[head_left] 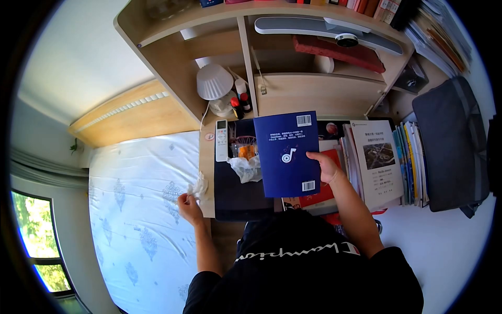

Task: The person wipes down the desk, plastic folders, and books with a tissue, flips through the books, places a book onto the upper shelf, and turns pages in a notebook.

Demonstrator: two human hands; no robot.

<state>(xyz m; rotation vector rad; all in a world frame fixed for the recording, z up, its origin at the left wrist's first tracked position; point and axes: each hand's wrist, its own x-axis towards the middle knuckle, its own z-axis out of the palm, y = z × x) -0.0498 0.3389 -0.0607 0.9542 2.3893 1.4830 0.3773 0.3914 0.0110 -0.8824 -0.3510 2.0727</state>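
Note:
My right hand grips the right edge of a dark blue book, its thumb on the cover. The book is upright over the desk and shows barcodes and a white music-note logo. My left hand is closed on a crumpled white tissue at the desk's left edge, beside the bed. Another crumpled white plastic piece lies on the dark desk mat, next to an orange packet. A white remote control lies to the left of the packet.
A pleated white lamp and small bottles stand behind the remote. Books and magazines and a dark grey bag are on the right. Shelves rise behind; a bed is on the left.

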